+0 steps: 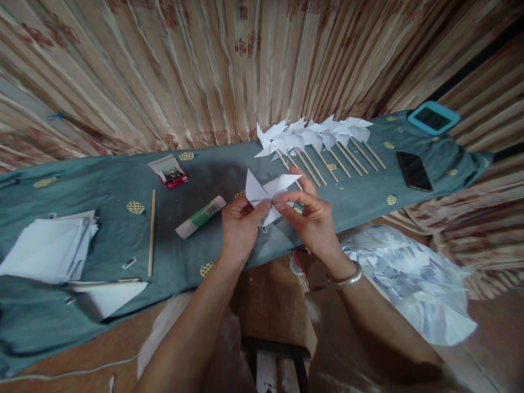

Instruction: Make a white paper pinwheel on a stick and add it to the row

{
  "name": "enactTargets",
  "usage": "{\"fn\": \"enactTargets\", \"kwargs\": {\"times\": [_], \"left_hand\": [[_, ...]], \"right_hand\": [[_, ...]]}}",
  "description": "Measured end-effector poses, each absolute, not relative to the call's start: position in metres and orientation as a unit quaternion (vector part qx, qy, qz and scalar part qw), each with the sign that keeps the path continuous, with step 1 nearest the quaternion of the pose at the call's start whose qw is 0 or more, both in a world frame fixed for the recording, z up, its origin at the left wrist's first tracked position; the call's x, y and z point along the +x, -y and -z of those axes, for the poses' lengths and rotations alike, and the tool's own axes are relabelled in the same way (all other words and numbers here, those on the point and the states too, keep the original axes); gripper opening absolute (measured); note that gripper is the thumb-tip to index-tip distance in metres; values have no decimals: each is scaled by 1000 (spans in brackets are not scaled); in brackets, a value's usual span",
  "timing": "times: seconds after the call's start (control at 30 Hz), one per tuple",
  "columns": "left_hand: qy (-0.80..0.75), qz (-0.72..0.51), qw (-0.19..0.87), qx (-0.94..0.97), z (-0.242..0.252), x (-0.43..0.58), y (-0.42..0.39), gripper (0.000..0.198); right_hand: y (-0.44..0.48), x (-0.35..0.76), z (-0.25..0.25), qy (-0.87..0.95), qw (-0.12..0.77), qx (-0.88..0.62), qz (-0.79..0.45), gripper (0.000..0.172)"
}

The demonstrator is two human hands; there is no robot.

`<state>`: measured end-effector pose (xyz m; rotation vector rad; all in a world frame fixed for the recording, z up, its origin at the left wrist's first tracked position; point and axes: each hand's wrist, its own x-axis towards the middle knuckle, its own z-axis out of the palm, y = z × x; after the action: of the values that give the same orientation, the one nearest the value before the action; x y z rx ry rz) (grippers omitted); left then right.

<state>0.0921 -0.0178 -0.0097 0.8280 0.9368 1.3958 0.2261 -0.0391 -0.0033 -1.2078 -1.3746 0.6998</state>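
Observation:
A folded white paper pinwheel (258,192) is held up over the front of the table, between both my hands. My left hand (241,229) is closed on its left side, the thumb pressed near the centre. My right hand (313,218) pinches at the pinwheel's middle with thumb and index finger; whatever small piece sits between those fingertips is too small to make out. Left of my hands lies a green and white glue stick (201,217). Further left are a bare wooden stick (152,232) and an open red box (175,177) of small dark pins.
Several finished pinwheels (315,135) on sticks lie in a row at the back. A phone (414,171) and a blue-framed timer (434,117) rest at the right. Stacked white paper (53,245) sits at the left. A clear plastic bag (409,278) stands below the table.

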Motion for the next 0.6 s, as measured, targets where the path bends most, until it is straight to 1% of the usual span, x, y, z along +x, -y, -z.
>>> {"fn": "enactTargets", "kwargs": {"times": [0.2,0.6], "left_hand": [[-407,-599,589,359,10,92,18,19],[-416,-586,592,365,11,93,19,23]], "right_hand": [[38,228,3,577,559,-503,-318,6],[37,232,6,560,555,-504,-353,3]]}}
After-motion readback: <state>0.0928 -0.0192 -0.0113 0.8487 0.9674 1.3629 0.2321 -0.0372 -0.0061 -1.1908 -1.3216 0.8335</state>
